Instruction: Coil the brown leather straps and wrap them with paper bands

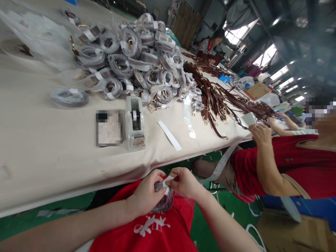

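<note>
Low over the red apron, my left hand (148, 194) is closed around a coiled strap (165, 203) wrapped in clear film. A white paper band (167, 182) lies across the top of the coil. My right hand (185, 182) pinches this band between thumb and fingers, right beside the left fingertips. On the table in front stand a tape dispenser (135, 122) and a dark-edged flat item (109, 128). A loose white strip (169, 135) lies to their right.
Wrapped coils (120, 64) are heaped at the table's back. Brown straps (210, 91) with gold clasps spread rightward. A single coil (69, 97) lies at left. A person in red (273, 164) works close on the right; another person (210, 45) is at the far side.
</note>
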`<state>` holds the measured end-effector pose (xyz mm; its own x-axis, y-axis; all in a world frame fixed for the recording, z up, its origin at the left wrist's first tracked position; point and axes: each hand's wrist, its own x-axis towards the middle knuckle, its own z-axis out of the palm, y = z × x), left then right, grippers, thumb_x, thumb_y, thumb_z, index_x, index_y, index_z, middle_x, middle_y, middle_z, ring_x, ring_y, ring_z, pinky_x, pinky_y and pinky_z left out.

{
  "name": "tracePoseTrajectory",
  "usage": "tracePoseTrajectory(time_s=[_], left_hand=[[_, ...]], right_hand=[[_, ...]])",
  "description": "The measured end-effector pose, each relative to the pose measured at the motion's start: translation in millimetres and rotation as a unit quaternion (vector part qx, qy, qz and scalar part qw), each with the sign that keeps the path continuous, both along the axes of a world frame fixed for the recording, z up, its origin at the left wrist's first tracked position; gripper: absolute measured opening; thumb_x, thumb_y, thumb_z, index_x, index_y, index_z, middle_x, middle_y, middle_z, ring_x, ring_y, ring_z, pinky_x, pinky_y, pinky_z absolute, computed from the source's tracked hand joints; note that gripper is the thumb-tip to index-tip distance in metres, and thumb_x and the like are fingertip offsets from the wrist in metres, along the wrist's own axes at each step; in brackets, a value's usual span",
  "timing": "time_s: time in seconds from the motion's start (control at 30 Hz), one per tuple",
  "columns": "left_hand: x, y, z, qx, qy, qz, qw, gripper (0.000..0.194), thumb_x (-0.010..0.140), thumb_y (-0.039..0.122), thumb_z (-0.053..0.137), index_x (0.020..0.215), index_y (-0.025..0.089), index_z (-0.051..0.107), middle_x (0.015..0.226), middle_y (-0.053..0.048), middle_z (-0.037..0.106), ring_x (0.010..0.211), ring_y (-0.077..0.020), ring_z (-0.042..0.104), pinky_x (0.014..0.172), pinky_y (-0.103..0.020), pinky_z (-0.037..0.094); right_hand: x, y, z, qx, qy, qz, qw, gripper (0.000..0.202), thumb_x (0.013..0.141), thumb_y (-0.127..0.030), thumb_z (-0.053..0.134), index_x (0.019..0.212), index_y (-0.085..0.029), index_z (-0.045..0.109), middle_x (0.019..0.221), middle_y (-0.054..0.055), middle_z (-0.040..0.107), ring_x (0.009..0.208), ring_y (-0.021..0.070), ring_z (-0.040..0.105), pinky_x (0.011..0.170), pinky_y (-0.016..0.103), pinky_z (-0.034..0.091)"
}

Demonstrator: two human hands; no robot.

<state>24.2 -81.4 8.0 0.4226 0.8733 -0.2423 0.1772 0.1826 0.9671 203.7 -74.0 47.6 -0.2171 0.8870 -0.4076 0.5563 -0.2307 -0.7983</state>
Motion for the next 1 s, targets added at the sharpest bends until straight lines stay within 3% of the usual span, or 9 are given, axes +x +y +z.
tracePoseTrajectory(time_s=[0.1, 0.17, 0.37, 0.53, 0.63, 0.77, 0.87, 1.0], left_hand=[[-1.8, 4.7, -7.9, -0.052, -0.035, 0.017, 0.998, 0.027, 0.071, 0.022, 0.056, 0.097, 0.018, 0.058, 0.085, -0.004, 0.071, 0.082, -0.0223, 0.068, 0.077, -0.034, 0.052], [-5.6, 6.4, -10.4, -0.089, -0.036, 0.031, 0.995, 0.024, 0.073, 0.024, 0.054, 0.095, 0.017, 0.062, 0.089, -0.005, 0.072, 0.087, -0.0229, 0.068, 0.080, -0.034, 0.052], [-19.8, 9.3, -9.9, -0.247, -0.070, 0.012, 0.967, 0.030, 0.070, 0.028, 0.055, 0.094, 0.016, 0.067, 0.082, -0.002, 0.073, 0.083, -0.0233, 0.067, 0.072, -0.032, 0.052], [-22.7, 12.9, -10.3, -0.226, -0.076, 0.015, 0.971, 0.033, 0.075, 0.045, 0.060, 0.086, 0.015, 0.069, 0.081, -0.003, 0.073, 0.090, -0.0240, 0.066, 0.083, -0.033, 0.050], [-22.9, 14.0, -11.0, -0.207, -0.048, -0.007, 0.977, 0.041, 0.075, 0.050, 0.061, 0.094, 0.015, 0.069, 0.077, -0.002, 0.071, 0.078, -0.0223, 0.065, 0.072, -0.031, 0.051], [-24.4, 15.2, -14.5, -0.167, -0.015, 0.009, 0.986, 0.045, 0.074, 0.050, 0.062, 0.101, 0.015, 0.069, 0.079, -0.005, 0.073, 0.074, -0.0242, 0.065, 0.067, -0.033, 0.051], [-26.3, 14.5, -21.9, -0.119, 0.002, 0.019, 0.993, 0.039, 0.074, 0.047, 0.064, 0.096, 0.017, 0.071, 0.093, -0.008, 0.076, 0.087, -0.0282, 0.068, 0.077, -0.035, 0.053], [-29.8, 15.1, -44.6, -0.065, 0.047, 0.000, 0.997, 0.035, 0.079, 0.046, 0.060, 0.098, 0.020, 0.072, 0.088, -0.006, 0.076, 0.085, -0.0279, 0.069, 0.076, -0.034, 0.053]], right_hand=[[-10.8, -10.1, 15.7, 0.132, -0.094, 0.083, 0.983, 0.019, 0.079, -0.009, 0.059, 0.087, -0.018, 0.074, 0.082, 0.004, 0.069, 0.073, 0.0153, 0.061, 0.065, 0.023, 0.047], [-17.3, -18.1, 20.0, 0.154, -0.112, 0.121, 0.974, 0.034, 0.083, -0.006, 0.055, 0.107, -0.020, 0.073, 0.101, 0.007, 0.071, 0.088, 0.0179, 0.065, 0.079, 0.026, 0.050], [-27.6, -32.5, -1.7, 0.206, -0.157, 0.133, 0.957, 0.040, 0.092, -0.009, 0.050, 0.127, -0.020, 0.063, 0.117, 0.011, 0.068, 0.102, 0.0226, 0.064, 0.092, 0.035, 0.051], [-33.8, -39.4, -14.8, 0.221, -0.146, 0.118, 0.957, 0.046, 0.087, -0.004, 0.050, 0.130, -0.017, 0.060, 0.121, 0.013, 0.065, 0.108, 0.0251, 0.060, 0.098, 0.039, 0.050], [-31.4, -40.4, -13.2, 0.201, -0.071, 0.080, 0.974, 0.058, 0.075, 0.002, 0.052, 0.129, -0.018, 0.060, 0.124, 0.011, 0.062, 0.114, 0.0229, 0.058, 0.101, 0.037, 0.048], [-21.9, -18.9, 2.2, 0.194, -0.001, 0.035, 0.980, 0.047, 0.075, -0.002, 0.054, 0.117, -0.020, 0.066, 0.115, 0.010, 0.065, 0.107, 0.0216, 0.063, 0.095, 0.033, 0.052], [-24.0, 15.0, 19.9, 0.273, -0.003, -0.004, 0.962, 0.036, 0.084, -0.010, 0.056, 0.117, -0.020, 0.065, 0.110, 0.009, 0.067, 0.102, 0.0218, 0.064, 0.092, 0.034, 0.052], [-50.6, 66.0, 32.4, 0.340, 0.011, -0.011, 0.940, 0.028, 0.092, -0.021, 0.054, 0.118, -0.020, 0.064, 0.109, 0.010, 0.066, 0.102, 0.0216, 0.063, 0.094, 0.034, 0.049]])
